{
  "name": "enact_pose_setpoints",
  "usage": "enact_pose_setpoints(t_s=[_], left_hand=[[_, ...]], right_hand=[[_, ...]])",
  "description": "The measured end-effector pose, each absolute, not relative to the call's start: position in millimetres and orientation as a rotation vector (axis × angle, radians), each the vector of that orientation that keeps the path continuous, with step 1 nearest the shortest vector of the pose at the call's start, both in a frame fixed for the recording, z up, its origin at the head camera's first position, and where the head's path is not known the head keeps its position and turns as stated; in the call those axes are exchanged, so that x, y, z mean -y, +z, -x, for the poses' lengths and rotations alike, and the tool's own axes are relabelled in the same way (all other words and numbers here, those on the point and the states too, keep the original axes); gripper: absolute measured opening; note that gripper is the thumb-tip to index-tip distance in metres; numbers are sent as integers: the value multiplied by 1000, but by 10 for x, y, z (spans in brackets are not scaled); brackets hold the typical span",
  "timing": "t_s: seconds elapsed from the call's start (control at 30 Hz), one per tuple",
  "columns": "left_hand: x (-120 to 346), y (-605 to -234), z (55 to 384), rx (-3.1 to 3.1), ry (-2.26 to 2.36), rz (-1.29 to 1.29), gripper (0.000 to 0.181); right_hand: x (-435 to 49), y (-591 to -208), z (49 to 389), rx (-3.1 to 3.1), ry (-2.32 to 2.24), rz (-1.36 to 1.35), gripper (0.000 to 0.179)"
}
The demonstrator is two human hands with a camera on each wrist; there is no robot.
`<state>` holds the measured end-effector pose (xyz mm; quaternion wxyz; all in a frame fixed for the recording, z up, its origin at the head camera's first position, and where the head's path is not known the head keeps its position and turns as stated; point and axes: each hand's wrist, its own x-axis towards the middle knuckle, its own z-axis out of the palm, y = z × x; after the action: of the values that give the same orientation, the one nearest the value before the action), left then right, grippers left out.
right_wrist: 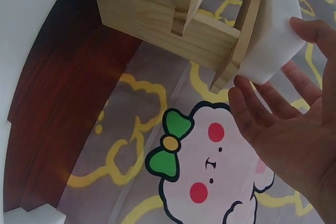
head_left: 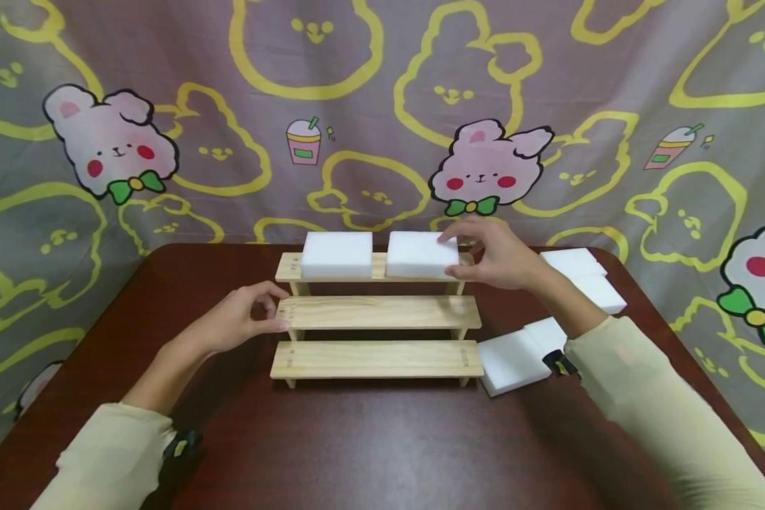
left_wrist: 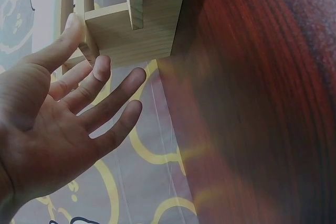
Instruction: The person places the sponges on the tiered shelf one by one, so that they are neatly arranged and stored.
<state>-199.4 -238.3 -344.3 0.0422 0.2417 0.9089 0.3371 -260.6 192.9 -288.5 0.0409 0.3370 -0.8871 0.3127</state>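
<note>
Dk red-brn table (head_left: 382, 439): 3-tier wd rack (head_left: 378, 312), wht blocks (head_left: 513, 360) on R

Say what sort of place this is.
Probably an indoor tabletop work spot, perhaps set up for recording: a dark table stands before a cartoon-print curtain, bearing a small tiered shelf and white blocks. Whether it is a home or a workplace, I cannot tell.

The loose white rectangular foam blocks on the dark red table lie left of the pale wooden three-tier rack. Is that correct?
Not left: the loose white rectangular foam blocks on the dark red table lie right of the pale wooden three-tier rack, as the head view shows.
</note>
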Motion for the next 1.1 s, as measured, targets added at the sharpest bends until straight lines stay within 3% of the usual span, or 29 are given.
enact_pose_setpoints(t_s=[1.1], left_hand=[[2382, -3431, 1978, -2776, 1039, -728, 42]], right_hand=[[-1899, -2927, 2642, 2766, 962, -1074, 45]])
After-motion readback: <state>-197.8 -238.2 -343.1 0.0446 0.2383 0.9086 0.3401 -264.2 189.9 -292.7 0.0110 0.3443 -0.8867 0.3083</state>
